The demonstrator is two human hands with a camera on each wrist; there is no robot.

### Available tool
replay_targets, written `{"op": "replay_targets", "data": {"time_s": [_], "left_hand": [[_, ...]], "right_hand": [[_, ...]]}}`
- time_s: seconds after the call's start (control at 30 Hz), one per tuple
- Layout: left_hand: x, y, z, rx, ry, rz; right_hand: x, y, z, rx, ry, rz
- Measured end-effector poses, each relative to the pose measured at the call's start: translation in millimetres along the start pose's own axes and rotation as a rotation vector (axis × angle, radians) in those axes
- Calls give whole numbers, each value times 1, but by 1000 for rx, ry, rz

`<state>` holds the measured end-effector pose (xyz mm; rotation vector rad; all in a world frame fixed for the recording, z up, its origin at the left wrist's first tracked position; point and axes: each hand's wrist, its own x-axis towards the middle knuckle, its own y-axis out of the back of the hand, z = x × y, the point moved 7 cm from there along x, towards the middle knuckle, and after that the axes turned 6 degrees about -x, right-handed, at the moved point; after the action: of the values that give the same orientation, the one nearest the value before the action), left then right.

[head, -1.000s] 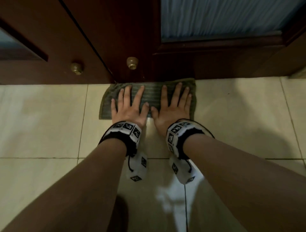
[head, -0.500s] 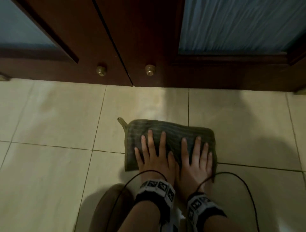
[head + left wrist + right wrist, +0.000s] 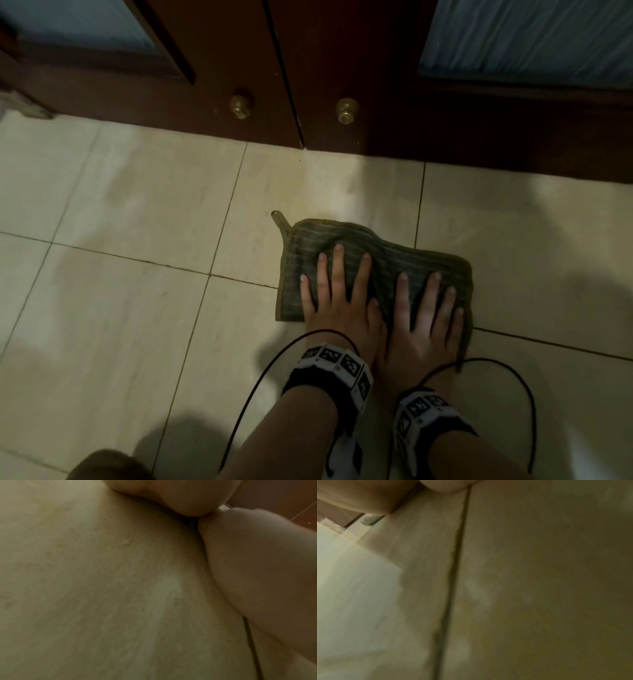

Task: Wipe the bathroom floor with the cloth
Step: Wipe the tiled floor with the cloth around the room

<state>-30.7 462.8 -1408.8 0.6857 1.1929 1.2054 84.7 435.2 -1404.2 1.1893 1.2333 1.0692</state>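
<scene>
A dark green striped cloth (image 3: 394,260) lies flat on the beige tiled floor (image 3: 137,308), with a small loop at its far left corner. My left hand (image 3: 337,294) presses flat on the cloth's left half, fingers straight and spread. Beside it my right hand (image 3: 426,308) presses flat on the right half the same way, thumbs nearly touching. Both wrist views are blurred: the left wrist view gives only floor tile (image 3: 120,588) and the heels of the hands, the right wrist view only tile with a grout line (image 3: 453,574).
Dark wooden cabinet doors (image 3: 325,61) with two brass knobs (image 3: 239,106) (image 3: 346,110) stand along the far edge of the floor. Black cables (image 3: 253,387) loop from my wrist bands over the tiles. A knee (image 3: 106,466) shows at the bottom left.
Both hands have dragged the cloth back from the foot of the cabinet doors toward me over one second. In the last half second it moved little.
</scene>
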Motion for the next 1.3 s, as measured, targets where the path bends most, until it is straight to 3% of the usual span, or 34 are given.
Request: {"op": "replay_targets", "data": {"time_s": [0.17, 0.4, 0.6, 0.7, 0.9, 1.0, 1.17, 1.3], "left_hand": [[-1, 4, 3, -16, 0, -93], [-3, 7, 3, -45, -8, -49], [-3, 5, -1, -14, 8, -170], [-25, 2, -15, -35, 4, -144], [-117, -16, -64, 29, -31, -59], [-153, -21, -81, 43, -50, -44], [-162, -23, -81, -9, -46, -59], [-156, -4, -81, -217, -36, -19]], "right_hand": [[0, 1, 2, 2, -7, 39], [1, 2, 0, 27, -11, 49], [2, -3, -1, 9, -36, 0], [-17, -3, 0, 27, -49, -12], [-115, -10, -17, 8, 22, -118], [-132, -11, -20, 2, 50, -143], [-133, -7, -24, 0, 66, -139], [-133, -3, -24, 77, 56, -167]]}}
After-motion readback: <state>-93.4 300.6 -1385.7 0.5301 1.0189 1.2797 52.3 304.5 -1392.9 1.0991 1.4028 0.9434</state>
